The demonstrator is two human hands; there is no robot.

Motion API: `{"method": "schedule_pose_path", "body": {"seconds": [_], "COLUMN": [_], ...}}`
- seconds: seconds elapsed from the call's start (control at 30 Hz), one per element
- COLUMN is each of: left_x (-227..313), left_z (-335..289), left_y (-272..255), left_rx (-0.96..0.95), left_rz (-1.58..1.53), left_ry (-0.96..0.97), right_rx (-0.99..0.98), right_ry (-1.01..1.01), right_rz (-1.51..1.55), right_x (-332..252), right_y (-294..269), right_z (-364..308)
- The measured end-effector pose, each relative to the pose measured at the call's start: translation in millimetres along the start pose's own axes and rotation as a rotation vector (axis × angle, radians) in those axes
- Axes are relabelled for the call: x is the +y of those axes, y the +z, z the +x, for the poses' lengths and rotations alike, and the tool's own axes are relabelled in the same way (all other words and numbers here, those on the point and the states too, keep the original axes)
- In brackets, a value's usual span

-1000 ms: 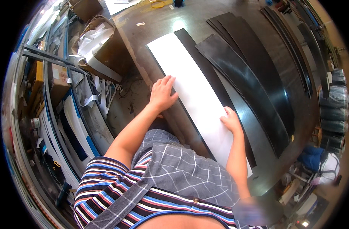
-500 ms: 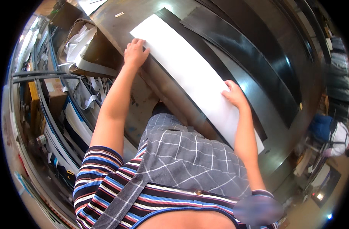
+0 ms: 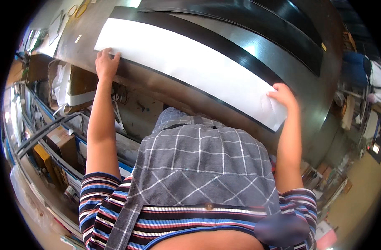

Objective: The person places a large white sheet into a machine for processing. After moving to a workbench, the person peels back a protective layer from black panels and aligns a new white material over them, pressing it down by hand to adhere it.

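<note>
Resting the left hand (image 3: 107, 65), fingers bent, and the right hand (image 3: 284, 96), thumb on top, at opposite ends of a white strip (image 3: 190, 62) crossing the upper centre of the frame against a black strip (image 3: 178, 26), being unable to tell of any grip underneath.

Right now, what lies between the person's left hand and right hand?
In the head view, a long white strip spans the stretch between the left hand and the right hand.
</note>
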State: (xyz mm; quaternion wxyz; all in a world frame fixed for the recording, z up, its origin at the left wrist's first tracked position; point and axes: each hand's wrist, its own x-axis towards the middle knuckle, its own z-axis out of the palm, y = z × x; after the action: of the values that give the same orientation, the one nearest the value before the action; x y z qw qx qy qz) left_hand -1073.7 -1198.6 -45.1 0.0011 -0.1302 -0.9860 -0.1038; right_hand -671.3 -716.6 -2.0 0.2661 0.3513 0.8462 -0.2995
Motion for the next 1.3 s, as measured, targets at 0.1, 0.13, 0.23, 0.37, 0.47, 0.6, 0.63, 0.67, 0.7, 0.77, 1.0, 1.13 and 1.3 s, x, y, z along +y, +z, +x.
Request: {"method": "schedule_pose_path", "body": {"seconds": [0.1, 0.13, 0.23, 0.37, 0.47, 0.6, 0.63, 0.67, 0.7, 0.77, 1.0, 1.13, 1.3], "left_x": [-1.4, -4.0, 9.6, 50.1, 119.0, 165.6, 166.1, 166.2, 166.4, 165.2, 209.0, 271.4, 306.4], "left_z": [5.2, 7.2, 4.1, -18.7, -66.5, -104.3, -105.3, -105.3, -104.8, -101.5, -118.6, -159.2, -190.0], "left_y": [3.8, 5.0, 0.8, 11.8, 30.8, 42.8, 45.5, 47.4, 47.9, 48.6, 61.2, 58.9, 57.6], "left_rx": [-0.019, -0.019, -0.033, 0.017, -0.093, -0.123, -0.127, -0.131, -0.133, -0.131, -0.16, -0.276, -0.32], "left_rz": [0.027, 0.048, 0.136, 0.174, -0.164, -0.119, -0.124, -0.13, -0.135, -0.15, -0.216, -0.323, -0.117], "left_ry": [-0.005, -0.001, -0.049, 0.183, 0.562, 0.613, 0.591, 0.569, 0.581, 0.606, 0.781, 1.04, 1.188], "right_rx": [0.065, 0.068, 0.068, 0.087, 0.115, 0.148, 0.173, 0.198, 0.221, 0.102, 0.194, 0.204, 0.265], "right_ry": [0.007, 0.013, 0.033, 0.033, 0.065, 0.101, 0.096, 0.09, 0.09, 0.164, 0.263, 0.29, 0.329], "right_rz": [0.015, 0.016, -0.002, -0.045, -0.047, -0.015, 0.01, 0.034, 0.059, 0.067, 0.024, 0.029, -0.05], "right_x": [-2.1, -2.9, -4.3, -7.3, -7.4, -11.5, -6.5, -0.9, 6.8, 43.2, 79.8, 71.3, 69.8], "right_y": [6.9, 7.9, 7.8, 9.1, 12.9, 13.4, 13.9, 14.6, 15.1, 0.6, -2.0, -2.3, 5.3], "right_z": [-2.2, -2.5, -1.0, 0.2, -0.3, -3.4, -5.9, -8.6, -12.8, -16.3, -31.2, -35.0, -37.4]}}
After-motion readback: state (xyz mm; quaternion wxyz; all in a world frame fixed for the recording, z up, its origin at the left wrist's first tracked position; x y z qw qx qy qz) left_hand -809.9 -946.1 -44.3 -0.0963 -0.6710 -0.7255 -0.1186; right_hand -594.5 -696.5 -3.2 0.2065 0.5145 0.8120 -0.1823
